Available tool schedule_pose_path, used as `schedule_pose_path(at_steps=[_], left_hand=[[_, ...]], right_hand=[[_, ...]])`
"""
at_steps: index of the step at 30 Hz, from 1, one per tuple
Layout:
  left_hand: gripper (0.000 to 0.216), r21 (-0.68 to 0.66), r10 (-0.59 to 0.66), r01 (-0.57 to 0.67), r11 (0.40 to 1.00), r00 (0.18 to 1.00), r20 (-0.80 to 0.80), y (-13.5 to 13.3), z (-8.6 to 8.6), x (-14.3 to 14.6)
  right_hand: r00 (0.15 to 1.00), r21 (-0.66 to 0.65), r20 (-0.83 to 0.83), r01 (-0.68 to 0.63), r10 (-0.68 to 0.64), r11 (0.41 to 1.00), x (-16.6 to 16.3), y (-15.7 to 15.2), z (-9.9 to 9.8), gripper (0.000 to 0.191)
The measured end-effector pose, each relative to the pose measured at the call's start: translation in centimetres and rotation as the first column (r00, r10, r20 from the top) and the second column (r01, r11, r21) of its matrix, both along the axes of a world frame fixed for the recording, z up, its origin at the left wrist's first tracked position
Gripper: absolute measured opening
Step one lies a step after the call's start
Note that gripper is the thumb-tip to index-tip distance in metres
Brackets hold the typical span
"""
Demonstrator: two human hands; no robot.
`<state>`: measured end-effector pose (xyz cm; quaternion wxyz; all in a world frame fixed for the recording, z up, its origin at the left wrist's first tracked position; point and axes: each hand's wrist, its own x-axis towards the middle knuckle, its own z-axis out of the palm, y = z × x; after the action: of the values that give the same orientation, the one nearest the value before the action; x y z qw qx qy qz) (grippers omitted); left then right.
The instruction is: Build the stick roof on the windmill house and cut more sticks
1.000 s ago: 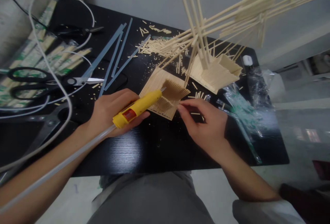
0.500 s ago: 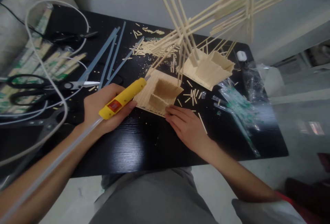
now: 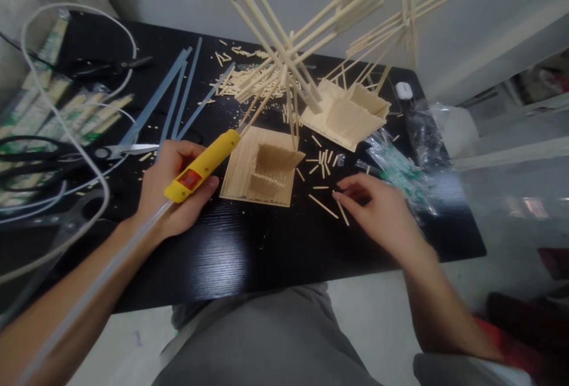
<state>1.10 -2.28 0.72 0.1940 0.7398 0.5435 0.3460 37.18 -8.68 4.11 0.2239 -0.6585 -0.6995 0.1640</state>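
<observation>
My left hand (image 3: 175, 190) is wrapped around a yellow hot glue gun (image 3: 202, 166), whose nozzle points up and right beside a stick model. A clear glue stick (image 3: 146, 220) trails from its back end. That model has a flat base of pale wooden sticks (image 3: 235, 166) with a small open box (image 3: 275, 160) on it; crossed stick blades (image 3: 284, 54) rise above. To its right, my right hand (image 3: 377, 208) hovers low over the table, thumb and forefinger slightly apart at the end of a short wooden stick (image 3: 343, 211). Another stick (image 3: 323, 206) lies close by.
A second stick model (image 3: 355, 113) stands behind to the right. Cut stick pieces (image 3: 253, 80) lie heaped at the back. On the left are scissors (image 3: 102, 152), blue-grey strips (image 3: 155, 95), a white cable (image 3: 57, 116) and wrapped stick bundles (image 3: 89, 113). Plastic wrapping (image 3: 395, 160) lies at right.
My right hand has left the near model's front corner and moved right to the loose sticks. The left hand still holds the glue gun. The view has shifted slightly.
</observation>
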Motion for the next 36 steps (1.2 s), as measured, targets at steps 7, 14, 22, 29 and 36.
schedule_pose_path(at_steps=[7,14,22,29,36], left_hand=[[0.028,0.02,-0.001,0.0,1.0,1.0,0.005,-0.1,0.8,0.4],[0.034,0.253,-0.159,0.216,0.943,0.961,-0.228,0.5,0.5,-0.7],[0.028,0.277,-0.508,0.602,0.749,0.79,-0.342,-0.5,2.2,-0.5],[0.028,0.159,-0.593,0.714,0.682,0.667,-0.451,-0.5,2.2,0.9],[0.04,0.055,-0.583,0.71,0.702,0.618,-0.527,-0.1,2.6,0.8]], right_hand=[[1.0,-0.208,0.01,-0.017,0.02,0.978,1.2,-0.9,-0.9,0.021],[0.981,-0.019,-0.185,-0.059,0.055,0.998,-0.7,0.3,1.1,0.015],[0.834,0.048,-0.525,-0.172,0.171,0.984,-5.1,3.0,-0.5,0.007],[0.808,0.11,-0.56,-0.151,0.187,0.982,-6.0,2.6,-2.0,0.005],[0.809,0.14,-0.557,-0.135,0.19,0.981,-6.1,2.2,-2.7,0.005]])
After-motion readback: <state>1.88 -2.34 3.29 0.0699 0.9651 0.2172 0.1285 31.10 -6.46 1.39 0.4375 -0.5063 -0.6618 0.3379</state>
